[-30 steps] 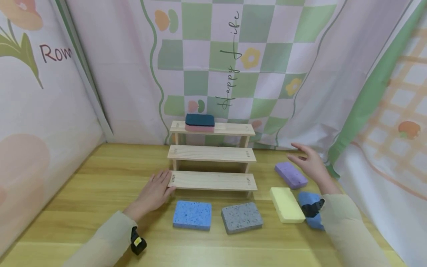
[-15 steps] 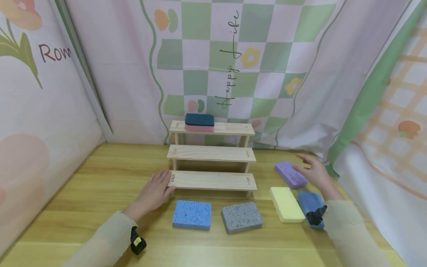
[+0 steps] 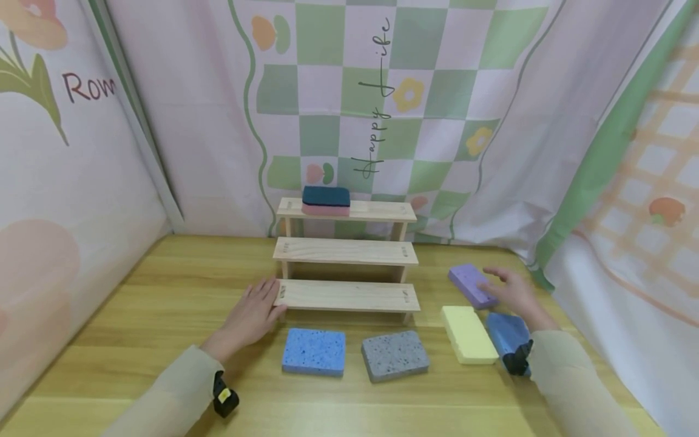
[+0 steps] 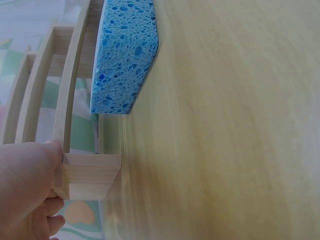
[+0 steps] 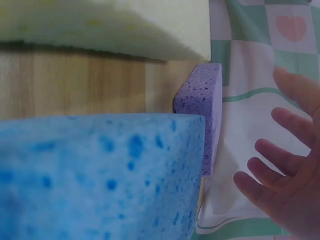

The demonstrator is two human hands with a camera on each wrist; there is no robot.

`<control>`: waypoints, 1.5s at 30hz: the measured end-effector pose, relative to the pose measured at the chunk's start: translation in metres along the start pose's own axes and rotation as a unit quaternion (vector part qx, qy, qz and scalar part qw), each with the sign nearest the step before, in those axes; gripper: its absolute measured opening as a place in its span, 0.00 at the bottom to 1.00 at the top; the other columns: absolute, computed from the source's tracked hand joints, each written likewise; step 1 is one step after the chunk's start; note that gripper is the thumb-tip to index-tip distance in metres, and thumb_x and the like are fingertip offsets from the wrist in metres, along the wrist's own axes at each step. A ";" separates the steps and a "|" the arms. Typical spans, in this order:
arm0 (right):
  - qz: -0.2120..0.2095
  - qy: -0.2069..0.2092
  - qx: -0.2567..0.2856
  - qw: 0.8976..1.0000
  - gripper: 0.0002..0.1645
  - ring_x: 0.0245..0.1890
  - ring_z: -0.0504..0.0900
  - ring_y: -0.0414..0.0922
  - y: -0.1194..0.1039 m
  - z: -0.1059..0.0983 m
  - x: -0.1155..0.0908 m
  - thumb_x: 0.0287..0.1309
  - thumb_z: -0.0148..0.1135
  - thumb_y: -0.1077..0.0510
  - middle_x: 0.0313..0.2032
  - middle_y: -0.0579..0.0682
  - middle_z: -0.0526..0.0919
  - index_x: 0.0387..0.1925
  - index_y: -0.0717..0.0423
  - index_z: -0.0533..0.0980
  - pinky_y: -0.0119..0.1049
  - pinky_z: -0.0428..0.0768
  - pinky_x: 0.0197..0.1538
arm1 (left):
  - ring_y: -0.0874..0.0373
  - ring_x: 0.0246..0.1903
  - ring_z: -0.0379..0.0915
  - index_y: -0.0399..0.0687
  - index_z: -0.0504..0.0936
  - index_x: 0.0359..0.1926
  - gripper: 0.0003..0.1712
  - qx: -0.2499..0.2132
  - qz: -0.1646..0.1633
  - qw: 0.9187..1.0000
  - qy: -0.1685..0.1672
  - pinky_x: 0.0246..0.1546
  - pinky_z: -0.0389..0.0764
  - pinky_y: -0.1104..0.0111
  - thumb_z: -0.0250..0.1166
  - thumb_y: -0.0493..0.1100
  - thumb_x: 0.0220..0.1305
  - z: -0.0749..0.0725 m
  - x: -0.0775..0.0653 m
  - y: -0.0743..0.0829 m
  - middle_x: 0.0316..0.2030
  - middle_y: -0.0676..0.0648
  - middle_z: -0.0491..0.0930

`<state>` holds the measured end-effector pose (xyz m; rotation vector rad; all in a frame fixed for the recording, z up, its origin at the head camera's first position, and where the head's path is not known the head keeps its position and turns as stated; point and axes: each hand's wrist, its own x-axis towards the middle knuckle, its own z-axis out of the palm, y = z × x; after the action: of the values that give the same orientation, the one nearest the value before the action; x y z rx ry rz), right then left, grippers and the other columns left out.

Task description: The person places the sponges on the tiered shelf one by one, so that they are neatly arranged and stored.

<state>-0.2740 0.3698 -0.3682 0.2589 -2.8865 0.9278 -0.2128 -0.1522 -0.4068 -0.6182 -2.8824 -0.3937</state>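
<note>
My left hand (image 3: 248, 317) holds the left end of the lowest step of a three-step wooden shelf (image 3: 346, 296). In the left wrist view its thumb lies at the step's front edge, with curled fingers by the end. My right hand (image 3: 513, 292) hovers over the right end of a purple sponge (image 3: 468, 284); in the right wrist view its fingers are spread and apart from it. Below that hand lie a yellow sponge (image 3: 469, 335) and a darker blue sponge (image 3: 508, 334), partly hidden by the wrist camera.
A pink sponge with a dark green top (image 3: 326, 201) sits on the shelf's top step. In front of the shelf lie a light blue sponge (image 3: 314, 352) and a grey sponge (image 3: 395, 355). Patterned curtains (image 3: 426, 139) hang behind and beside the wooden table (image 3: 207, 267).
My right hand has come down and slightly right, from above the purple sponge to close over its right end. The left hand stays on the shelf.
</note>
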 end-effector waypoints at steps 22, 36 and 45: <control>0.008 -0.064 -0.054 0.996 0.39 0.54 0.61 0.74 0.018 0.011 -0.001 0.54 0.64 0.51 0.53 0.80 0.63 0.55 0.79 0.64 0.64 0.63 0.53 | 0.37 0.63 0.49 0.27 0.54 0.66 0.34 -0.008 0.003 1.000 0.000 0.62 0.48 0.46 0.48 0.49 0.71 0.000 -0.001 0.000 0.64 0.31 0.54; 0.005 -0.067 -0.071 0.995 0.35 0.49 0.67 0.72 0.018 0.014 0.000 0.50 0.66 0.52 0.49 0.80 0.67 0.49 0.77 0.68 0.62 0.66 0.50 | 0.37 0.63 0.49 0.27 0.55 0.66 0.34 -0.008 0.004 1.000 0.004 0.62 0.48 0.46 0.47 0.50 0.71 0.001 -0.001 -0.001 0.64 0.31 0.55; -0.010 -0.055 -0.083 0.995 0.28 0.44 0.71 0.68 0.019 0.017 0.001 0.46 0.69 0.57 0.44 0.77 0.71 0.42 0.74 0.69 0.60 0.68 0.47 | 0.37 0.64 0.49 0.27 0.54 0.66 0.34 -0.007 0.000 1.000 0.000 0.63 0.48 0.47 0.47 0.50 0.71 0.000 0.000 -0.001 0.65 0.31 0.54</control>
<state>-0.2790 0.3751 -0.3927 0.3352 -3.0330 0.6862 -0.2128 -0.1527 -0.4074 -0.6210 -2.8820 -0.4151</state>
